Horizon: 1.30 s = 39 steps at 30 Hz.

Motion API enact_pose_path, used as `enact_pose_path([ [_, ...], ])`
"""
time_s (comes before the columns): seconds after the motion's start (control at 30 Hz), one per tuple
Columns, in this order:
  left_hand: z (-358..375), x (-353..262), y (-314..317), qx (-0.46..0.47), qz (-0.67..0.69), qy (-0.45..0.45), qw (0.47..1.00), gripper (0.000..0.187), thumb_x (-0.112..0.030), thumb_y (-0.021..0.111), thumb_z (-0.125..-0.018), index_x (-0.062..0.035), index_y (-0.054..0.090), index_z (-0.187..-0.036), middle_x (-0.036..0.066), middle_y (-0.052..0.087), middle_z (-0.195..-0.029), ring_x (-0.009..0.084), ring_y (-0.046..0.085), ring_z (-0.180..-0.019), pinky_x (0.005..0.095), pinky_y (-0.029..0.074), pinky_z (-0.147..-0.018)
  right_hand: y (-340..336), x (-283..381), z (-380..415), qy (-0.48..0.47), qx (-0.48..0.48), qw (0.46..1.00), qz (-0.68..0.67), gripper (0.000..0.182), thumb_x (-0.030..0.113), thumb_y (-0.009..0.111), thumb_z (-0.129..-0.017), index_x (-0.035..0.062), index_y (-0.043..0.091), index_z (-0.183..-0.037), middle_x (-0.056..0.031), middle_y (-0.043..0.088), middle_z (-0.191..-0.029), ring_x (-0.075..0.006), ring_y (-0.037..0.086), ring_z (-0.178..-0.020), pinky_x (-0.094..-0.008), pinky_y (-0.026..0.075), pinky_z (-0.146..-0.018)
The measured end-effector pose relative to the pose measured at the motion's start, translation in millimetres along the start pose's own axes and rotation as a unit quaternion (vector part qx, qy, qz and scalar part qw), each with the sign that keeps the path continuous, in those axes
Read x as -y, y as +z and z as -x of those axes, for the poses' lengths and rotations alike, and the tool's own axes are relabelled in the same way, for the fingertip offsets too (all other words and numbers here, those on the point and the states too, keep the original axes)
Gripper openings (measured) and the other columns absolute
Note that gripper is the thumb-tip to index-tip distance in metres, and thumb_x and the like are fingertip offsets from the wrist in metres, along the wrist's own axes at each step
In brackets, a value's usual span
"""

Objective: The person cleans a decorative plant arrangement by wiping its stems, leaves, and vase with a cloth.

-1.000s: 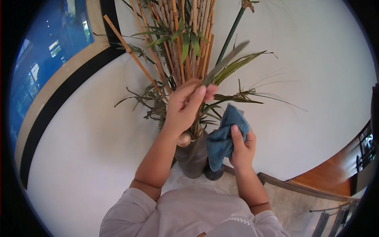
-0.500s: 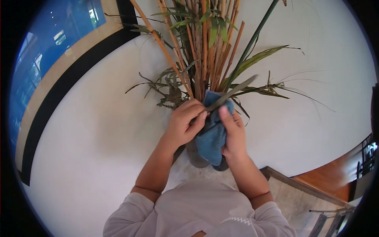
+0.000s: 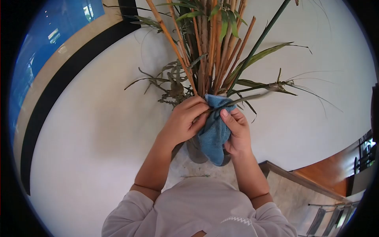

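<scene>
A long narrow green leaf (image 3: pixel 248 98) runs across the front of the plant, over a blue cloth (image 3: pixel 214 140). My left hand (image 3: pixel 185 121) is closed, pinching the leaf's near end beside the cloth. In my right hand (image 3: pixel 239 132) the cloth is gripped, with the thumb pressed on top just below the leaf. The cloth hangs down between both hands, and its lower end covers part of a dark grey container (image 3: pixel 196 153). Behind my hands rise the tall bamboo-like stalks (image 3: pixel 215 51) of the plant.
Thin leaves (image 3: pixel 278 85) stick out to the right, and a tangle of dried foliage (image 3: pixel 175 91) stands on the left. A white wall (image 3: pixel 98 102) lies behind. A blue glossy picture in a dark frame (image 3: pixel 79 57) hangs upper left. Dark slatted furniture (image 3: pixel 333 219) is at lower right.
My right hand has shifted slightly right and down with the cloth. The leaf, earlier angled up more steeply, now lies flatter and reaches further right. The view has shifted slightly.
</scene>
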<state>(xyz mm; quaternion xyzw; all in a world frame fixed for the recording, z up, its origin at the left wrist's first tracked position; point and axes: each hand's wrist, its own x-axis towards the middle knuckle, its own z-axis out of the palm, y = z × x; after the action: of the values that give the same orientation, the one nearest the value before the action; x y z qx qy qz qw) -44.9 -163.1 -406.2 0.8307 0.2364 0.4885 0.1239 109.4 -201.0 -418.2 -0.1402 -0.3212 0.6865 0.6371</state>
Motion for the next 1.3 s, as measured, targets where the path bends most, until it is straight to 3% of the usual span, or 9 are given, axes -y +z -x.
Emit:
enact_pose_path([
  [0.27, -6.5, -3.8, -8.7, 0.036, 0.049, -0.033, 0.998, 0.021, 0.003, 0.063, -0.067, 0.0001, 0.057, -0.087, 0.012, 0.055, -0.082, 0.0301, 0.057, -0.071, 0.0339, 0.046, -0.062, 4.7, 1.4, -1.4, -0.021, -0.042, 0.998, 0.038, 0.016, 0.007, 0.060, -0.084, -0.0002, 0.062, -0.098, -0.0062, 0.065, -0.090, -0.0113, 0.060, -0.080, -0.0243, 0.048, -0.073],
  [0.6, -10.1, -2.3, -3.1, 0.029, -0.009, -0.013, 0.999, 0.013, 0.006, 0.062, -0.070, 0.0000, 0.057, -0.080, 0.011, 0.057, -0.072, 0.0253, 0.057, -0.064, 0.0314, 0.044, -0.057, 1.3, 3.6, -9.2, -0.045, -0.066, 0.995, 0.060, 0.016, 0.006, 0.060, -0.084, -0.0003, 0.062, -0.099, -0.0069, 0.065, -0.090, -0.0114, 0.060, -0.078, -0.0232, 0.048, -0.070],
  [0.77, -8.5, -2.3, -14.2, 0.075, -0.020, -0.035, 0.996, 0.008, 0.003, 0.064, -0.070, -0.0002, 0.057, -0.074, 0.010, 0.056, -0.070, 0.0245, 0.055, -0.060, 0.0309, 0.043, -0.054, 7.3, 25.7, -9.9, -0.135, -0.099, 0.983, 0.072, 0.018, 0.007, 0.057, -0.086, -0.0017, 0.060, -0.101, -0.0087, 0.065, -0.091, -0.0133, 0.062, -0.076, -0.0258, 0.050, -0.069],
  [1.0, 0.8, 5.0, -19.4, 0.015, 0.057, -0.087, 0.994, 0.007, 0.004, 0.061, -0.074, 0.0003, 0.055, -0.072, 0.008, 0.056, -0.069, 0.0177, 0.053, -0.060, 0.0273, 0.042, -0.056, 4.1, 64.4, -3.4, -0.274, -0.147, 0.942, 0.129, 0.022, 0.013, 0.054, -0.089, -0.0027, 0.057, -0.105, -0.0083, 0.063, -0.089, -0.0136, 0.060, -0.074, -0.0261, 0.050, -0.068],
  [1.1, -2.4, 7.0, -20.2, -0.026, 0.096, -0.057, 0.993, 0.007, 0.004, 0.059, -0.074, 0.0006, 0.053, -0.073, 0.010, 0.058, -0.077, 0.0164, 0.056, -0.069, 0.0266, 0.044, -0.061, 7.7, 38.9, 1.3, -0.356, -0.183, 0.900, 0.172, 0.025, 0.017, 0.054, -0.090, -0.0028, 0.055, -0.106, -0.0056, 0.060, -0.086, -0.0127, 0.057, -0.072, -0.0231, 0.046, -0.069],
  [1.13, -2.7, 9.8, -18.4, -0.041, 0.112, -0.051, 0.991, 0.007, 0.003, 0.059, -0.074, 0.0005, 0.053, -0.073, 0.011, 0.059, -0.081, 0.0168, 0.058, -0.073, 0.0265, 0.045, -0.063, 4.9, 27.3, 5.2, -0.381, -0.198, 0.876, 0.220, 0.024, 0.013, 0.056, -0.087, -0.0034, 0.056, -0.105, -0.0110, 0.055, -0.094, -0.0181, 0.052, -0.082, -0.0261, 0.042, -0.074],
  [1.17, -3.1, 11.5, -16.6, -0.055, 0.128, -0.046, 0.989, 0.008, 0.003, 0.060, -0.074, 0.0003, 0.053, -0.072, 0.013, 0.061, -0.085, 0.0173, 0.060, -0.077, 0.0264, 0.046, -0.065, -1.0, 20.6, 6.1, -0.435, -0.165, 0.809, 0.360, 0.024, 0.012, 0.056, -0.086, -0.0035, 0.056, -0.104, -0.0129, 0.053, -0.097, -0.0199, 0.051, -0.086, -0.0282, 0.042, -0.075],
  [1.23, -8.6, 9.2, -6.9, -0.078, 0.241, -0.027, 0.967, 0.011, 0.003, 0.059, -0.073, -0.0009, 0.049, -0.069, 0.016, 0.060, -0.097, 0.0200, 0.061, -0.086, 0.0275, 0.047, -0.070, -11.9, 9.3, 6.7, -0.506, -0.087, 0.608, 0.605, 0.023, 0.009, 0.056, -0.083, -0.0039, 0.058, -0.102, -0.0167, 0.049, -0.104, -0.0235, 0.049, -0.094, -0.0324, 0.042, -0.076],
  [1.3, -10.6, 7.8, -3.2, -0.072, 0.307, -0.010, 0.949, 0.015, 0.003, 0.056, -0.073, -0.0025, 0.044, -0.066, 0.021, 0.059, -0.106, 0.0236, 0.059, -0.095, 0.0292, 0.046, -0.076, -12.4, -5.4, 8.2, -0.482, -0.010, 0.640, 0.598, 0.039, -0.001, 0.058, -0.066, -0.0009, 0.062, -0.105, -0.0176, 0.041, -0.102, -0.0284, 0.041, -0.095, -0.0348, 0.038, -0.082],
])
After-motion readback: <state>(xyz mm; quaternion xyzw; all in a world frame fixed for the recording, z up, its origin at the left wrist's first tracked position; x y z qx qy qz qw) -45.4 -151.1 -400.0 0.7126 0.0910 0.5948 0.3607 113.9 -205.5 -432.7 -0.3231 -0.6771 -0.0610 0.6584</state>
